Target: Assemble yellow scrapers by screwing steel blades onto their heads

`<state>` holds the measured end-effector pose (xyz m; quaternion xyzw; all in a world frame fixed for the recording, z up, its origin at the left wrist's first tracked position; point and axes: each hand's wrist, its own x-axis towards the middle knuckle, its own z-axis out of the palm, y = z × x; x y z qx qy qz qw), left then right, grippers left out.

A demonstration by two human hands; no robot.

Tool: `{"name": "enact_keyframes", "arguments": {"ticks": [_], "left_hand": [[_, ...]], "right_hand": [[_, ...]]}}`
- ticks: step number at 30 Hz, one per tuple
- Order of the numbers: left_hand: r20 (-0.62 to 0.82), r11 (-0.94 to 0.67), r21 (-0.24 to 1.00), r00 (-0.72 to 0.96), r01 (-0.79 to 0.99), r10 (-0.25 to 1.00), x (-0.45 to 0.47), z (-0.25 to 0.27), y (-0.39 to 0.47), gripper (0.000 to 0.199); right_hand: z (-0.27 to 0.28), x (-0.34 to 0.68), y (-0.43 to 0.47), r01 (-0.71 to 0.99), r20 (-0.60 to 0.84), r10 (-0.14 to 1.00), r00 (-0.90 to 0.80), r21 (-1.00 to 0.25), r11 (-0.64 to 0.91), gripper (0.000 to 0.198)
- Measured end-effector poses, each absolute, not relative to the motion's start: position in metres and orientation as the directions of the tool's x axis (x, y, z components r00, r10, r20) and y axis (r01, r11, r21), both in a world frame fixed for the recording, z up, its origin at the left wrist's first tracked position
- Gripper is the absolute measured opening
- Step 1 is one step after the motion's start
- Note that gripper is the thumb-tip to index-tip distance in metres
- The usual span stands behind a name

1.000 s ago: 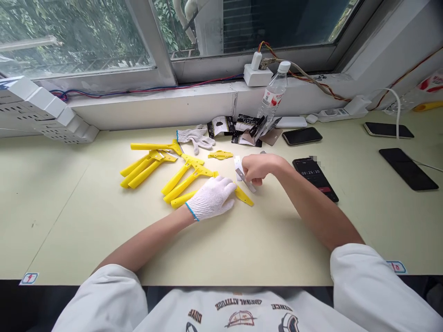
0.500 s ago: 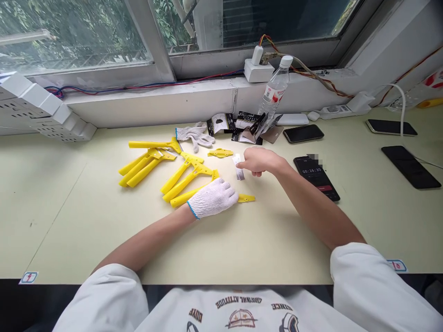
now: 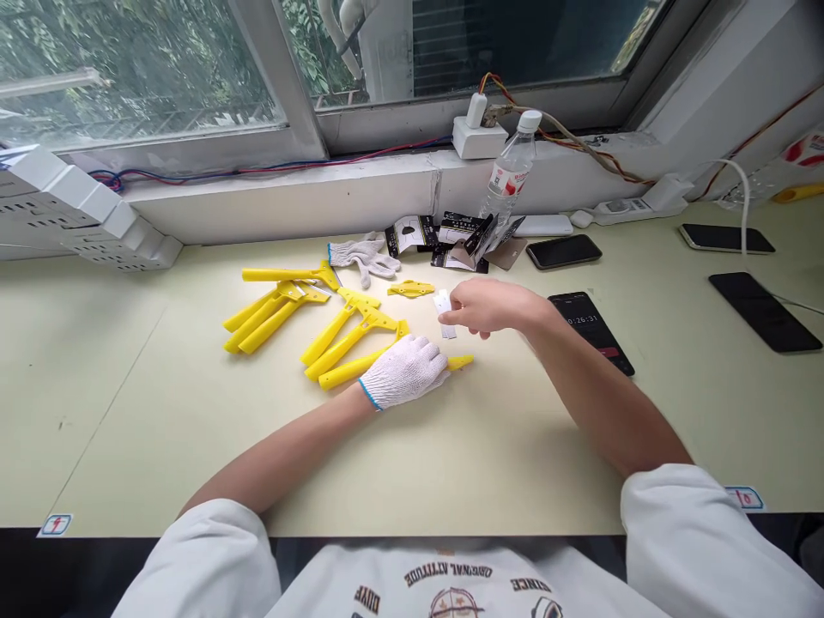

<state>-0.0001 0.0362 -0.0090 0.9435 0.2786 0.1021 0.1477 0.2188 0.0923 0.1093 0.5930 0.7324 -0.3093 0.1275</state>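
Pale table (image 3: 451,481) runs beneath a window (image 3: 148,69). Yellow piece (image 3: 460,363): located at the left hand (image 3: 407,371), one end projecting past the knitted glove (image 3: 394,384). Left fingers are closed on this piece; loose knit may let it turn or slip if pressure is uneven. Right hand (image 3: 493,305), bare, is positioned at a whitish strip (image 3: 449,330); its fingertips overlap the strip in view, but whether they clamp it cannot be told. Caution: if the strip has a sharp edge, a sliding grip could cut the unprotected fingers. Nearest yellow scraper (image 3: 348,370) lies just left of the glove; a leftward sweep could push it into the others. Right forearm (image 3: 583,382) overlaps the phone (image 3: 596,324) in view; a low elbow could displace it.
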Motion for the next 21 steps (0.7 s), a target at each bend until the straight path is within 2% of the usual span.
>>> {"name": "enact_keyframes", "arguments": {"ticks": [2,5,8,11,13,17,21], "left_hand": [[0.114,-0.800,0.317,0.817,0.509,0.565,0.000,-0.012,0.036,0.034],[0.141,-0.792,0.288,0.794,0.538,0.591,0.000,-0.018,0.034,0.034],[0.200,-0.799,0.227,0.776,0.557,0.598,-0.001,-0.018,0.033,0.032],[0.253,-0.786,0.165,0.745,0.595,0.617,-0.006,-0.007,0.038,0.031],[0.273,-0.748,0.128,0.702,0.651,0.658,-0.012,0.003,0.048,0.032],[0.240,-0.658,0.023,0.635,0.752,0.734,-0.023,0.019,0.079,0.032],[0.184,-0.613,-0.056,0.611,0.788,0.770,-0.026,0.020,0.100,0.029]], "right_hand": [[0.115,0.222,0.082,0.941,-0.451,0.851,-0.270,-0.312,0.134,0.035],[0.109,0.226,0.059,0.960,-0.243,0.949,-0.200,-0.240,0.140,0.022],[0.083,0.230,0.026,0.963,-0.054,0.985,-0.162,-0.225,0.146,0.022],[0.048,0.235,-0.010,0.851,0.031,0.893,-0.448,-0.290,0.437,0.030],[0.026,0.238,-0.031,0.805,0.058,0.830,-0.555,-0.215,0.554,0.038],[-0.002,0.240,-0.059,0.726,0.291,0.707,-0.644,-0.059,0.685,0.028],[-0.017,0.239,-0.060,0.706,0.366,0.666,-0.650,-0.032,0.707,0.034]]}}
